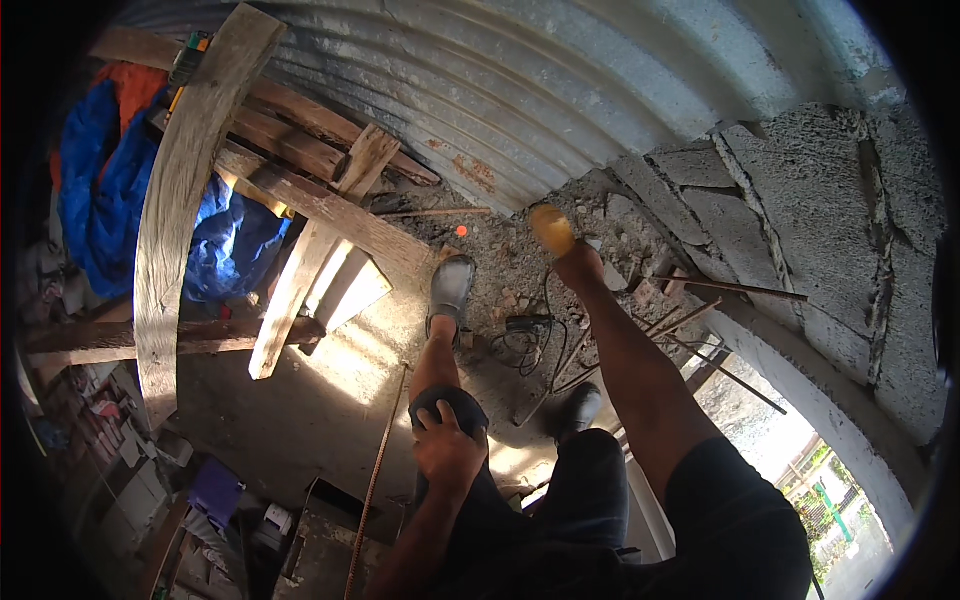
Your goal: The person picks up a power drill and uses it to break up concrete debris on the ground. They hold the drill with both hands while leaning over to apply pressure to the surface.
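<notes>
My right arm reaches forward over the rubble by the metal sheet. My right hand (579, 266) is closed on a yellow, rounded thing (551, 229), which is blurred, so I cannot make out its kind. My left hand (447, 445) lies on my bent left knee, with its fingers spread over the dark trouser leg and nothing in them. Grey clogs are on my feet; the left clog (453, 284) stands at the edge of the rubble. Just below my right hand, a coil of dark cable (528, 345) lies on the ground.
Corrugated metal sheet (480, 90) and a block wall (800, 210) bound the far and right sides. Wooden planks (200, 170) and a blue tarp (235, 245) are piled at the left. Rusty bars (740, 288) jut out at the right. A long rebar (380, 460) slants beside my left leg.
</notes>
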A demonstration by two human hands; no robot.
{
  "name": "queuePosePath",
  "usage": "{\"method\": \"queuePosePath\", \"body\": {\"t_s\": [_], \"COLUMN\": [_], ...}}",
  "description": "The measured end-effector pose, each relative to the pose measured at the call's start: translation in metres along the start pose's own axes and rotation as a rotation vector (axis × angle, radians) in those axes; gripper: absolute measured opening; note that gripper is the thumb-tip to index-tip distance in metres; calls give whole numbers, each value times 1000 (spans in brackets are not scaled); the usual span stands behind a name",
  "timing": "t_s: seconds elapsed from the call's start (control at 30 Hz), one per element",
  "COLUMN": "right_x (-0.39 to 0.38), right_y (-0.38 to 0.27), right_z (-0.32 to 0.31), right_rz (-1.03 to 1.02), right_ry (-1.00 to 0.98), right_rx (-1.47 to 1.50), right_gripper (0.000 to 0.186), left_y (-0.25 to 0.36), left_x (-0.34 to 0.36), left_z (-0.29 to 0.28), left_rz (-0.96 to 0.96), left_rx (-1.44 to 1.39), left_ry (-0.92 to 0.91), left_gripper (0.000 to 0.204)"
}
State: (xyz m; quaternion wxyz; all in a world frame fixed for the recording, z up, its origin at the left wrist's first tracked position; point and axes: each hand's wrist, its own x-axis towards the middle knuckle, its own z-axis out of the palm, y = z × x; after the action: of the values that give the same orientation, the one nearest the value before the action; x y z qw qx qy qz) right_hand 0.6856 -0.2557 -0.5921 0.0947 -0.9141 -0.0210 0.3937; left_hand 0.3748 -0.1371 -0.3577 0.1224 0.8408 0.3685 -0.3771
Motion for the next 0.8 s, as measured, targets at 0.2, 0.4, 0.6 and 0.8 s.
{"method": "queuePosePath", "body": {"t_s": [0.2, 0.4, 0.6, 0.8], "right_x": [15, 11, 7, 18], "right_y": [-15, -27, -43, -12], "right_z": [-21, -25, -39, -32], "right_rz": [-38, -11, -26, -66], "right_ry": [-90, 41, -86, -28], "right_rx": [-21, -55, -172, -152], "right_gripper": [42, 38, 43, 40], "left_y": [0, 11, 8, 15], "left_x": [3, 9, 10, 10], "left_z": [0, -13, -12, -13], "left_rz": [-7, -29, -51, -58], "left_rx": [-2, -44, -77, -77], "left_ry": [50, 4, 44, 23], "left_gripper": [84, 84, 83, 81]}}
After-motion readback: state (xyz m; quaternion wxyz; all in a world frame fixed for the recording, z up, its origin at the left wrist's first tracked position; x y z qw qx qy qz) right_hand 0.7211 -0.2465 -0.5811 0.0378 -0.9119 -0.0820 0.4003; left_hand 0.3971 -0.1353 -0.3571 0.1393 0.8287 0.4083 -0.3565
